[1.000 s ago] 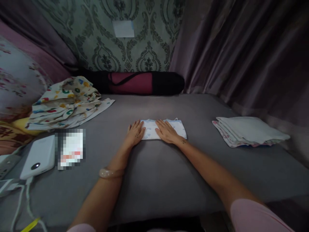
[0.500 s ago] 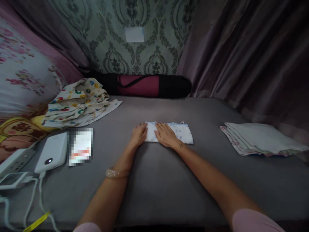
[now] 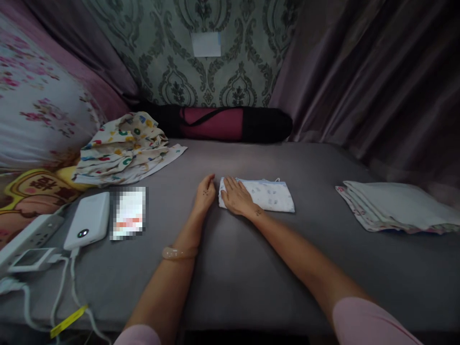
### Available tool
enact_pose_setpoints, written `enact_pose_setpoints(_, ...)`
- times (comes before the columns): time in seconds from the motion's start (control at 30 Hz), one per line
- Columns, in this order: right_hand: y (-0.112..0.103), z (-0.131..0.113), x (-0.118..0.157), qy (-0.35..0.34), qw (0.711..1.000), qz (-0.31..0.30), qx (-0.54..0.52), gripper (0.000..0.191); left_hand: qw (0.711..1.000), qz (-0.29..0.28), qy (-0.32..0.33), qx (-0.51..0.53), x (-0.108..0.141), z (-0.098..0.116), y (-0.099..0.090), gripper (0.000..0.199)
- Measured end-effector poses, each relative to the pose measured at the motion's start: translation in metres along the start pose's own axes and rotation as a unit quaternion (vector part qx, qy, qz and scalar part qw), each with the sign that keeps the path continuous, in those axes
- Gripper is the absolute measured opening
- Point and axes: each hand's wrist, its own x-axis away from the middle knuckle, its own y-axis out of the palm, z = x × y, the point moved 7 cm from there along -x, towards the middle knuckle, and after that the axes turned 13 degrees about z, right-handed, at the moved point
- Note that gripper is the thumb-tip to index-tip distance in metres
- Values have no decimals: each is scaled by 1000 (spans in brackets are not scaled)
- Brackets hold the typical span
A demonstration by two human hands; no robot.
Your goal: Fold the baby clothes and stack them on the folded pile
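Note:
A folded white cloth (image 3: 275, 195) with faint grey-blue prints and a pale blue edge lies flat on the grey surface. My right hand (image 3: 237, 195) is open, its fingers stretched out and its palm flat on the cloth's left part. Just off the cloth's left end, my left hand (image 3: 205, 192) is tilted on its side, with a small gap to the cloth. It holds nothing that I can see. Its fingers point away from me and are partly hidden behind the back of the hand.
At right lies a stack of folded cloths (image 3: 398, 203). A crumpled patterned cloth (image 3: 124, 148) is at back left, before a long black and maroon bag (image 3: 212, 123). On the left are a white power bank (image 3: 88, 220), a power strip (image 3: 32, 235), cables and a blurred packet (image 3: 128, 213).
My left hand has come off the cloth and turned onto its side beside it. My right hand has slid left along the cloth. The whole view has shifted slightly.

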Motion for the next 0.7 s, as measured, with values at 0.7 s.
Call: enact_pose_setpoints(0.7, -29, 0, -4, 14, 996, 19, -81, 56, 998, 11, 59, -20, 6, 17, -1, 36)
